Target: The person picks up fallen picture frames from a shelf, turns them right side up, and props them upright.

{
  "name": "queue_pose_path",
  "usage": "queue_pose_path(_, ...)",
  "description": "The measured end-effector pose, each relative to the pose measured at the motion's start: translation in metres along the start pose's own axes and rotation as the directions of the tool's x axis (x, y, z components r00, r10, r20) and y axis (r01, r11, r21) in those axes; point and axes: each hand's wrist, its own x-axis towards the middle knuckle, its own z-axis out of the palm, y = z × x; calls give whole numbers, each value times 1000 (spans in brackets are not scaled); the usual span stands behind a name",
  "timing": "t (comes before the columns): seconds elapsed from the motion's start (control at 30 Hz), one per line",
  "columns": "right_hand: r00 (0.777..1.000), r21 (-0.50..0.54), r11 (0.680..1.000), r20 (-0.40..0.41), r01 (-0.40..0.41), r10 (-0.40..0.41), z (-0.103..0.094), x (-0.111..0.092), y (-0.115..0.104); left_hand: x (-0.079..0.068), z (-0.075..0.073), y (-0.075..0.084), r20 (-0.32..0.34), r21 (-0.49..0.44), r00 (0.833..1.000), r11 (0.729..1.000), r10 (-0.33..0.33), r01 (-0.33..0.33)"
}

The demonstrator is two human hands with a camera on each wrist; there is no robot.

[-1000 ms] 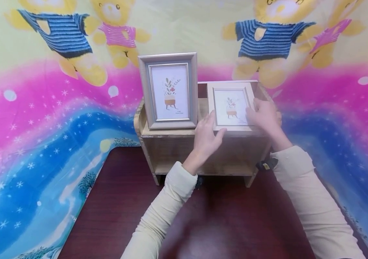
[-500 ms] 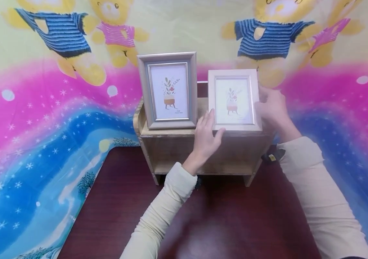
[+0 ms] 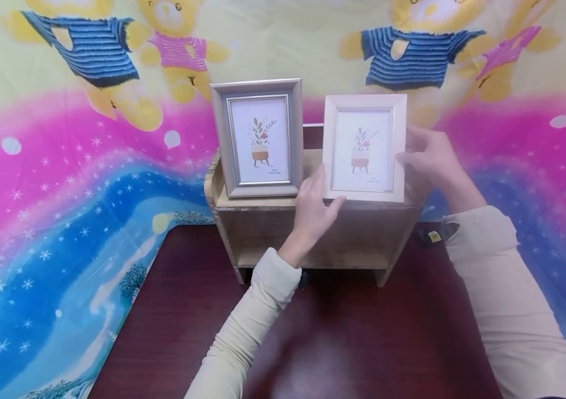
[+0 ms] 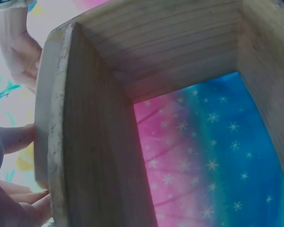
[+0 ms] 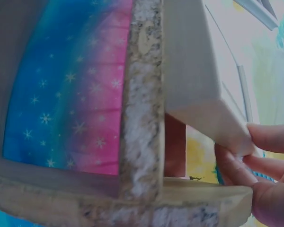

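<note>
A white picture frame [image 3: 365,147] with a potted-plant print stands on the right half of the top board of a small wooden shelf [image 3: 363,238]. My right hand [image 3: 435,158] pinches its right side, thumb in front and fingers behind, as the right wrist view shows. At the frame's lower left corner is my left hand [image 3: 313,208], touching it with fairly straight fingers and with the thumb at the bottom edge. Close by on the left, a larger silver-grey picture frame [image 3: 220,138] with a similar print stands upright on the same board.
The shelf stands on a dark red-brown table [image 3: 193,310], with a lower compartment facing me. Behind it hangs a colourful cloth [image 3: 63,221] printed with bears and snowflakes. A dark strap with a yellow mark [image 3: 433,236] sits by the right cuff.
The white picture frame has tipped up from leaning back to nearly upright. My right hand has risen and moved right with its side; my left hand has barely moved at the lower corner.
</note>
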Motion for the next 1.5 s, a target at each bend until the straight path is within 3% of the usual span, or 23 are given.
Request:
queue_pose_path(0.23, 997, 74, 996, -75, 43, -37, 2, -2, 6, 8, -6, 3, 85, 33, 983, 986, -164, 162)
queue_pose_path(0.43, 985, 95, 992, -158, 85, -70, 4, -3, 9, 12, -3, 5, 116, 96, 974, 978, -195, 184)
queue_pose_path(0.67, 973, 138, 982, -209, 129, -99, 4, 0, 11, 12, 6, 1, 51, 97, 982, 980, -181, 176)
queue_pose_path(0.87, 977, 243, 959, -186, 147, -103, -8, 7, 1, 10, 10, 0, 12, 83, 987, 984, -157, 156)
queue_pose_path(1.07, 947, 184, 937, -180, 297, -264, -30, 18, -21, 11, 13, -1, 8, 73, 990, 987, -142, 141)
queue_pose_path(1.27, 952, 183, 943, -181, 279, -247, -41, 22, -37, 11, 15, -1, -7, 97, 993, 989, -114, 115)
queue_pose_path(1.5, 917, 204, 910, -255, 362, -308, -40, 18, -36, 12, 13, 0, -5, 91, 996, 992, -88, 88)
